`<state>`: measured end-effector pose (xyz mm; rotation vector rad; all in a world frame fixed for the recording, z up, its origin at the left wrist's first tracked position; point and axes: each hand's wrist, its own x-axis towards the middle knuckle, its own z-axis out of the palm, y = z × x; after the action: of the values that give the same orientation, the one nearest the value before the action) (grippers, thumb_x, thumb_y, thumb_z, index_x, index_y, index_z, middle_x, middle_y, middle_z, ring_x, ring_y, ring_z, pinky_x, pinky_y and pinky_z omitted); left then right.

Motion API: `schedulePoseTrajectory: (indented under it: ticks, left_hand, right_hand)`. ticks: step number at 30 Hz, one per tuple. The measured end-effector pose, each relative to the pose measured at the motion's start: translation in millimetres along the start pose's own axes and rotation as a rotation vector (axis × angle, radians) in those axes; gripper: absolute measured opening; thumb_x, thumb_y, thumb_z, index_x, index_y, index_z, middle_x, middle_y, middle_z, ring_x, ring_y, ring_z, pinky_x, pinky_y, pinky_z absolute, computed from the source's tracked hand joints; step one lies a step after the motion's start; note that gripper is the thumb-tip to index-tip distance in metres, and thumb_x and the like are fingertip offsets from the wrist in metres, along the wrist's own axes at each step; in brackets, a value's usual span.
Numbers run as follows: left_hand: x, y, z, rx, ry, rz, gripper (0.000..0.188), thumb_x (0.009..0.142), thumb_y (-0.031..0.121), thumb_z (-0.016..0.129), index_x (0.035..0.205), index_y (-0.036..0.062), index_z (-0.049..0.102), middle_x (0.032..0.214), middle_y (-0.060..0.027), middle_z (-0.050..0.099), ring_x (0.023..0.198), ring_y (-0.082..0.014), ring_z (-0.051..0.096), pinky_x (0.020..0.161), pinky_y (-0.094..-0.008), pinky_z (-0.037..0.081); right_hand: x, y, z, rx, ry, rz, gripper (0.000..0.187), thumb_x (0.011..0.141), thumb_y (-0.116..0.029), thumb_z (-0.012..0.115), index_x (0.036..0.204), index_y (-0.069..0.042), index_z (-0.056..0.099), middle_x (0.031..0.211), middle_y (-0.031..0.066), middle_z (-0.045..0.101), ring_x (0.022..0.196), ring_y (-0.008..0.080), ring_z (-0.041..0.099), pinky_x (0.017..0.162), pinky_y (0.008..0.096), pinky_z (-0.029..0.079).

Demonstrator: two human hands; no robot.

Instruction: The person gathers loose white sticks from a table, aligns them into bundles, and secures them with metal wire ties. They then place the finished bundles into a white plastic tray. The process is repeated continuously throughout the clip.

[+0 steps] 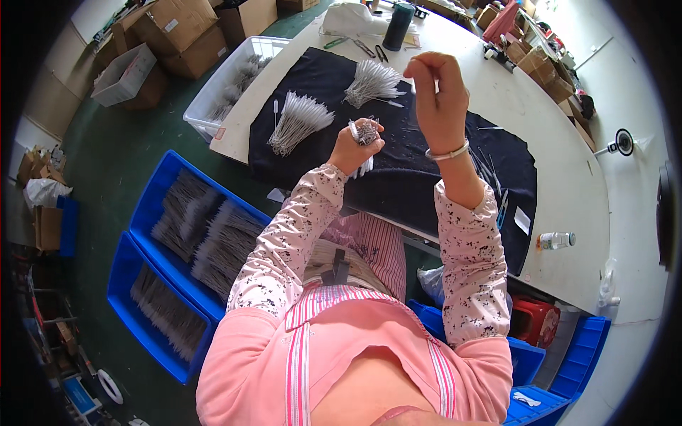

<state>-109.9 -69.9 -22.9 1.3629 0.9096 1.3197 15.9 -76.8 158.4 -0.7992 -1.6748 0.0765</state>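
My left hand [349, 152] is closed around a bundle of small wire brushes [367, 132], their looped wire ends pointing up. White bristles from the same bundle show below the fist. Higher and to the right, my right hand [442, 96] is raised over the dark cloth [426, 160], its fingers curled and pressed together. Whether anything sits between those fingertips cannot be made out. Two fanned piles of white-bristled brushes lie on the cloth: a left pile [300, 122] and a far pile [372, 82], with a few loose brushes around them.
Blue bins [170, 160] of brushes stand to my left on the floor, beside a clear plastic tub [202, 106]. The white table [575, 192] carries a small glass jar [555, 241], a dark cylinder [399, 27] and scissors [381, 54]. Cardboard boxes [177, 32] are stacked far left.
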Motion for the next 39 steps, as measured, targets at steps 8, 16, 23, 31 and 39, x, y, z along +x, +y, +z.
schedulePoseTrajectory:
  ticks: [8, 16, 23, 31, 39]
  left_hand:
    - [7.3, -51.5, -2.4, 0.589, 0.116, 0.588, 0.024, 0.070, 0.011, 0.072, 0.092, 0.0050, 0.064, 0.083, -0.0053, 0.067, 0.077, -0.0156, 0.065, 0.067, -0.0309, 0.051]
    - [-4.0, -6.6, 6.8, 0.248, 0.088, 0.187, 0.018, 0.076, 0.014, 0.071, 0.088, 0.0041, 0.063, 0.076, -0.0066, 0.066, 0.070, -0.0144, 0.064, 0.065, -0.0283, 0.050]
    - [-6.0, -0.4, -0.5, 0.105, 0.076, 0.096, 0.011, 0.078, 0.008, 0.070, 0.084, 0.0055, 0.061, 0.074, 0.0003, 0.063, 0.068, -0.0055, 0.057, 0.063, -0.0235, 0.048]
    - [-6.0, 10.2, 0.9, -0.020, 0.175, 0.105, 0.018, 0.081, 0.007, 0.070, 0.099, 0.0050, 0.064, 0.085, 0.0012, 0.064, 0.076, -0.0043, 0.057, 0.070, -0.0212, 0.048]
    - [-4.0, -1.5, -1.5, -0.085, 0.049, 0.155, 0.015, 0.083, 0.005, 0.066, 0.098, 0.0042, 0.062, 0.091, -0.0007, 0.066, 0.080, -0.0060, 0.060, 0.073, -0.0218, 0.048]
  right_hand:
    - [-52.5, 23.2, 39.8, -0.410, -0.867, -0.167, 0.014, 0.074, -0.017, 0.066, 0.087, -0.010, 0.065, 0.085, 0.0084, 0.061, 0.076, 0.0269, 0.064, 0.068, 0.0359, 0.053]
    - [-39.1, 15.9, 30.7, -0.399, -0.734, -0.020, 0.016, 0.080, -0.019, 0.065, 0.078, -0.004, 0.060, 0.080, 0.0123, 0.062, 0.076, 0.0298, 0.064, 0.068, 0.0371, 0.053]
    - [26.4, -5.4, -16.7, -0.227, -0.239, 0.100, 0.024, 0.082, -0.023, 0.068, 0.085, 0.000, 0.061, 0.068, 0.0139, 0.059, 0.062, 0.0295, 0.062, 0.057, 0.0379, 0.048]
    - [-96.7, 125.5, -16.0, 1.167, 0.298, 1.211, 0.028, 0.092, -0.027, 0.059, 0.073, -0.007, 0.054, 0.063, 0.0007, 0.050, 0.055, 0.0111, 0.050, 0.051, 0.0230, 0.045]
    - [-209.1, 159.1, 57.8, 1.425, 0.300, 1.753, 0.021, 0.091, -0.019, 0.061, 0.085, -0.002, 0.051, 0.070, 0.0040, 0.052, 0.053, 0.0116, 0.050, 0.047, 0.0224, 0.051]
